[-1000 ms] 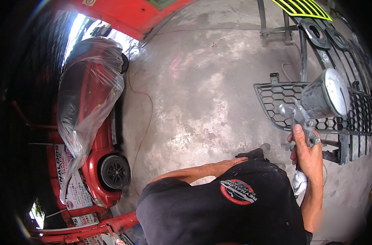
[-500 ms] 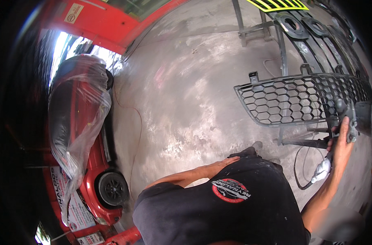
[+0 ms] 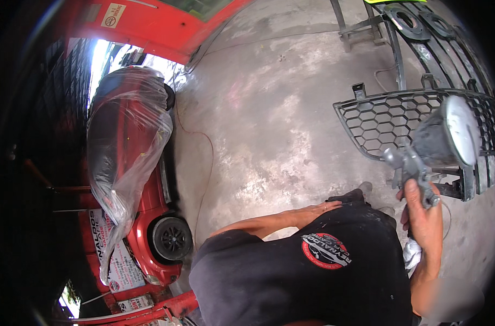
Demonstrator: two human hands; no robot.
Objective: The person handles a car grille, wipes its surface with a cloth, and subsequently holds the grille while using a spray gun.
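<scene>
"What do the hands have?"

"The right hand (image 3: pixel 419 211) is curled tight around a paint sprayer (image 3: pixel 414 169). The left hand (image 3: pixel 322 209) lies almost flat on the dark clothes (image 3: pixel 274 274). I can't see it holding anything."

"What's in the way?"

"The sprayer's big cup (image 3: pixel 436 138), just past the right hand, hides some of the black grille (image 3: pixel 375 101)."

"What else?"

"A white rag (image 3: pixel 412 255) by the right wrist. Far left of the left hand, a red car (image 3: pixel 145 231) partly under a plastic sheet (image 3: pixel 117 204)."

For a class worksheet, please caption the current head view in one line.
Right hand holds a grey metal spray gun near a black honeycomb grille, left hand against dark clothing.
</scene>
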